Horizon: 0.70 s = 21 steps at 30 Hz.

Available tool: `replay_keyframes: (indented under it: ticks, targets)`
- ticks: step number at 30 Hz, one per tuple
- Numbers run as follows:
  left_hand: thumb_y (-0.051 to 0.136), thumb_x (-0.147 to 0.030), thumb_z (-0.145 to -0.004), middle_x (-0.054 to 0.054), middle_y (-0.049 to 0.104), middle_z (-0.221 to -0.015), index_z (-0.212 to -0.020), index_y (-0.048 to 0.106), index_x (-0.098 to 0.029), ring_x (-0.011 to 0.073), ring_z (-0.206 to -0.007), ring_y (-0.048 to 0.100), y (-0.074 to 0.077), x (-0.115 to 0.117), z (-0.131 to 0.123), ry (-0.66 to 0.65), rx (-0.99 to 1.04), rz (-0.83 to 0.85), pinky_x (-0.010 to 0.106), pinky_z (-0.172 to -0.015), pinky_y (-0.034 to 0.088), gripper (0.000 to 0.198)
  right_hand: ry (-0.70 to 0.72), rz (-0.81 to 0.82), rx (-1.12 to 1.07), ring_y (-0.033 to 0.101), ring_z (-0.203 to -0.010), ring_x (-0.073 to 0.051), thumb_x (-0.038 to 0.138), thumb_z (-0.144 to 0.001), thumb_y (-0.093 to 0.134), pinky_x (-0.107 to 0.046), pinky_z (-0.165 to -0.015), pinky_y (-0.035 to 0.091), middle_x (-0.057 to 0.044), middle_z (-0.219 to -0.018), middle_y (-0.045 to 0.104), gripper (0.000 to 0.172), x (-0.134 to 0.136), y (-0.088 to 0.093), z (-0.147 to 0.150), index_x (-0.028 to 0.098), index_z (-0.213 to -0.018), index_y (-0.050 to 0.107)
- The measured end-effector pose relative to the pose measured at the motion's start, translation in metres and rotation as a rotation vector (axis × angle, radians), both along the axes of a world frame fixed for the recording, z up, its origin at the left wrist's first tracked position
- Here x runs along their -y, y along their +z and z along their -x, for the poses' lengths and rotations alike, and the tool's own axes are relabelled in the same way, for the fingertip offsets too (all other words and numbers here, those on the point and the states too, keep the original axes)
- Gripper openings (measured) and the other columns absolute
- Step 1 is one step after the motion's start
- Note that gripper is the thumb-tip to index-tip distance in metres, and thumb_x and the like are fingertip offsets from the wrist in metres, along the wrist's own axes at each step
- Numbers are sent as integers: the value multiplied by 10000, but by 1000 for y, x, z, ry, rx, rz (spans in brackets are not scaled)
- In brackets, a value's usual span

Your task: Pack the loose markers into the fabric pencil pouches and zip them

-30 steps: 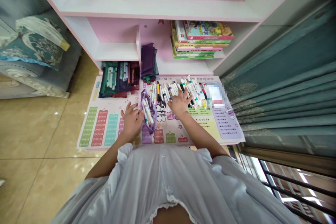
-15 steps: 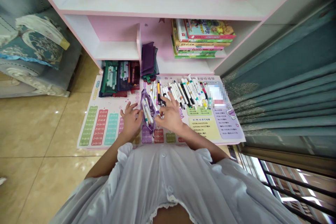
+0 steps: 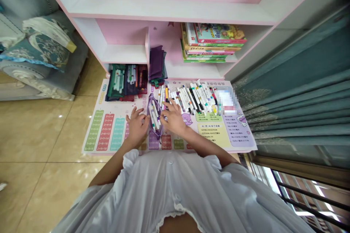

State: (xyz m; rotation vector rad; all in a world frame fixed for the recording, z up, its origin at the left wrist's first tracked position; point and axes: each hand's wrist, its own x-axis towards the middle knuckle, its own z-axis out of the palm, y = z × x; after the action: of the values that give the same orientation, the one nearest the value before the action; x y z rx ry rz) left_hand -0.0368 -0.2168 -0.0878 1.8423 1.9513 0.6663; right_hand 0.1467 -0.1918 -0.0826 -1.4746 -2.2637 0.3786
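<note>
A purple zip pouch (image 3: 151, 98) lies open on the desk in front of me, with several white markers (image 3: 154, 116) inside it. My left hand (image 3: 137, 124) pinches the pouch's left edge between thumb and forefinger, the other fingers spread. At the opposite edge, my right hand (image 3: 175, 119) has its thumb and forefinger together against the pouch, other fingers raised. What exactly the right fingertips grip is hard to see, though the pouch edge is right there. Loose markers (image 3: 201, 96) lie in a row just beyond and to the right of the right hand.
Filled mesh pouches (image 3: 117, 82) lie at the desk's back left, beside a stack of folded purple and green pouches (image 3: 156, 62). Books (image 3: 216, 42) are piled on the pink-and-white shelf (image 3: 175, 12). A printed mat (image 3: 213, 133) covers the desktop; a curtain (image 3: 295, 91) hangs at right.
A white marker that my right fingers held over the pouch's right edge now lies in the pouch. My right hand has shifted slightly left and down, against the pouch. The left hand stays in place.
</note>
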Motion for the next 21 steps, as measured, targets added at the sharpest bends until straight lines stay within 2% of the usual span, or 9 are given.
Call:
replay_keyframes:
  ticks: [4,7,11,16,18,21]
  targets:
    - [480,-361,-897,99,608,-1324,-718,648,-204,322,-1420,338,-2,-1,1,-1,-19,10,699,-1102,186,292,95,-76,45,194,-1459,-368,49,-779,511,-623,-1093,285,-127,-1420,482,362,-14,-17,-15,213,-1030,713]
    - [472,-352,-905,105,603,-1327,-797,682,-212,329,-1420,334,-4,-1,2,-17,-23,-11,701,-1098,189,274,153,-117,65,180,-1464,-373,69,-803,532,-647,-1101,254,-129,-1415,486,302,-21,-24,-18,221,-968,734]
    - [463,-325,-919,112,580,-1347,-851,699,-221,339,-1423,326,-1,1,4,-81,-51,-63,709,-1087,195,267,253,-197,38,186,-1467,-354,153,-862,553,-640,-1126,213,-92,-1392,523,198,-16,-13,-13,230,-837,734]
    - [534,-314,-898,85,567,-1357,-843,729,-257,350,-1427,307,16,5,9,-282,-153,-125,699,-1097,171,210,360,-320,75,200,-1462,-356,210,-909,532,-635,-1151,134,-54,-1397,531,207,4,8,-11,219,-796,705]
    - [552,-288,-889,68,560,-1366,-826,738,-268,355,-1435,288,23,6,9,-370,-183,-146,699,-1109,136,198,389,-322,102,275,-1429,-344,217,-914,539,-641,-1153,86,-50,-1293,606,209,11,12,-12,222,-778,698]
    - [548,-239,-883,54,553,-1376,-824,744,-280,360,-1439,276,30,5,5,-468,-217,-161,707,-1117,96,209,383,-280,130,455,-1296,-272,217,-934,524,-625,-1161,21,-34,-974,699,239,16,7,-13,242,-771,698]
